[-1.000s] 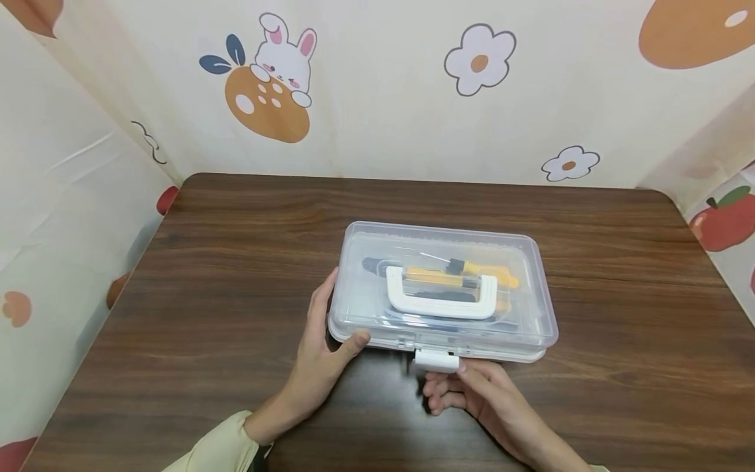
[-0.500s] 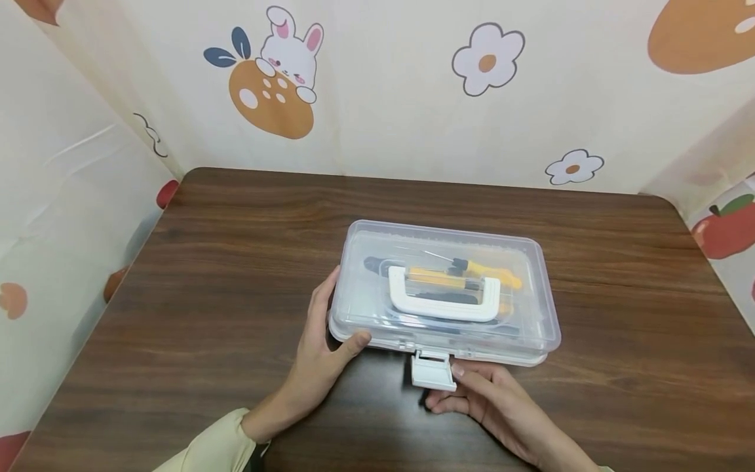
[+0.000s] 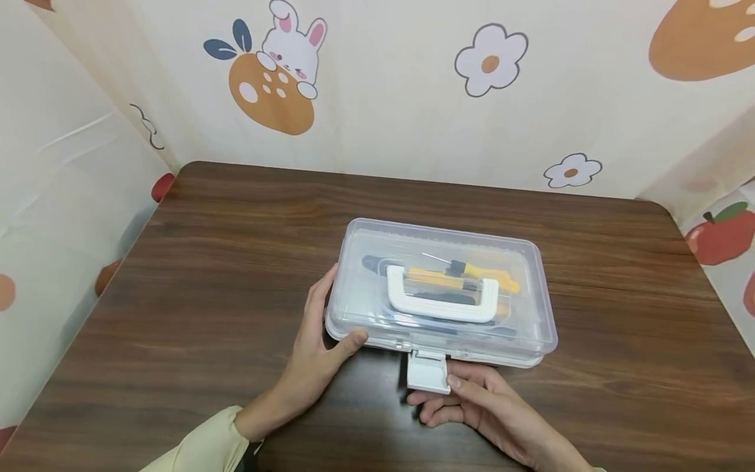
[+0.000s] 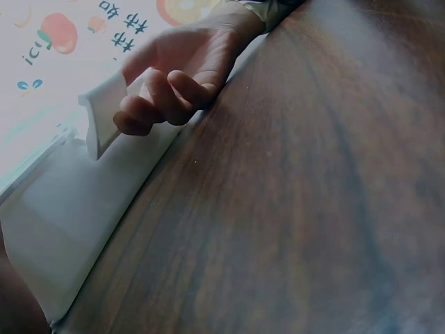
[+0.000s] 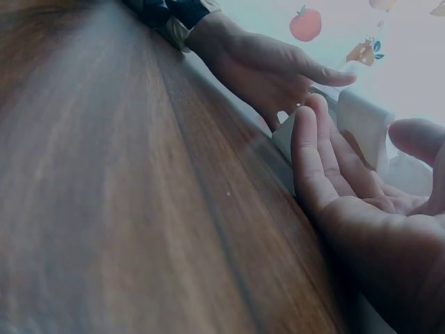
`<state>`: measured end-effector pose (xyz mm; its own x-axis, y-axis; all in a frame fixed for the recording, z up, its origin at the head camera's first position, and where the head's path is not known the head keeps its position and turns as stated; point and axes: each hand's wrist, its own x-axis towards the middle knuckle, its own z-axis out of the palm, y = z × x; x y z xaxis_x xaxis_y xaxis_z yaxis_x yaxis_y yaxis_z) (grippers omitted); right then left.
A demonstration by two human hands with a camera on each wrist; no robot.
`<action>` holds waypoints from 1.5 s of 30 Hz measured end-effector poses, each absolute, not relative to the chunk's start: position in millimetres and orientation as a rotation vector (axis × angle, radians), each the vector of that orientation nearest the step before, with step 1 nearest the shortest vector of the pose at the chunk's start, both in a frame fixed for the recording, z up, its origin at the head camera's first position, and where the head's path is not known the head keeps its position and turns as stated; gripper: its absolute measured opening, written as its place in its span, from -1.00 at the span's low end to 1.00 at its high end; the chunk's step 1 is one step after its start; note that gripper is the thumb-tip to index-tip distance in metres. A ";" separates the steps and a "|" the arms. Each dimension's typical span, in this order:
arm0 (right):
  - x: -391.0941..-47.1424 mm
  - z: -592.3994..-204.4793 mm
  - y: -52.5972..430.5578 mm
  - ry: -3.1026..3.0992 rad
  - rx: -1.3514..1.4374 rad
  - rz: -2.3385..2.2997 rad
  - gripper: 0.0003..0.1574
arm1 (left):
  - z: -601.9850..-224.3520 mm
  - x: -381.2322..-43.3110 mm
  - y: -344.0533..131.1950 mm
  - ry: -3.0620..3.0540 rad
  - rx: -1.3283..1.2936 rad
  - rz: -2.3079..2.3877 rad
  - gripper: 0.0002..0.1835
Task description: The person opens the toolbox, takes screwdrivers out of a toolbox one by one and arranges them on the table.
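Note:
A clear plastic toolbox (image 3: 366,295) with a white handle (image 3: 442,308) lies on the wooden table in the head view. Its lid rests on the base. My left hand (image 3: 318,354) grips the box's left end, thumb on the front corner. From the front edge, the white latch (image 3: 427,372) hangs swung outward and down. The thumb of my right hand (image 3: 483,410) is at the latch's right edge, with fingers behind and below it, pinching it. Through the lid show a yellow-handled screwdriver (image 3: 483,272) and other yellow and dark tools. The right wrist view shows the latch (image 5: 361,129) near that thumb.
The brown wooden table (image 3: 194,295) extends around the box on every side. A printed curtain (image 3: 383,85) with fruit and flowers stands along the back and both sides.
The latch has swung from sticking out under the rim to hanging outward and down, with the right hand following it slightly down and left. The left hand keeps its grip on the box.

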<state>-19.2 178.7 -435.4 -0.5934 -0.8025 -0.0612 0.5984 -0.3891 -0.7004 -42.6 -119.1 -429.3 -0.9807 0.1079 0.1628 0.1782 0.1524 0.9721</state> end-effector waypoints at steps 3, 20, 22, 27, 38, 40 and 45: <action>-19.5 -435.7 178.6 0.896 -0.341 -2.043 -0.45 | -429.2 -43.1 -119.0 -2.345 -0.290 -1.982 0.01; -20.5 -437.7 183.4 1.038 -0.315 -1.892 -0.60 | -429.4 -39.8 -118.6 -2.335 -0.274 -1.960 0.02; -20.2 -436.5 183.7 1.029 -0.309 -1.892 -0.62 | -429.6 -39.0 -118.3 -2.335 -0.278 -1.968 0.02; -21.8 -432.6 181.9 1.071 -0.279 -1.871 -0.56 | -429.4 -38.4 -119.0 -2.326 -0.273 -1.966 0.02; -23.6 -427.6 186.6 1.093 -0.272 -1.877 -0.44 | -431.1 -41.6 -118.2 -2.336 -0.282 -1.970 0.02; -24.9 -427.4 189.8 1.033 -0.262 -1.907 -0.48 | -430.7 -42.1 -118.6 -2.338 -0.276 -1.969 0.02; -25.7 -427.6 197.0 0.777 -0.200 -2.001 -0.40 | -428.3 -43.8 -120.2 -2.364 -0.290 -1.947 0.02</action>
<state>-25.7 197.0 -427.6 -0.5387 -0.8258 -0.1669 0.7219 -0.3503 -0.5967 -43.8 -120.2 -428.3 -0.9802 0.1033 0.1690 0.1857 0.1819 0.9656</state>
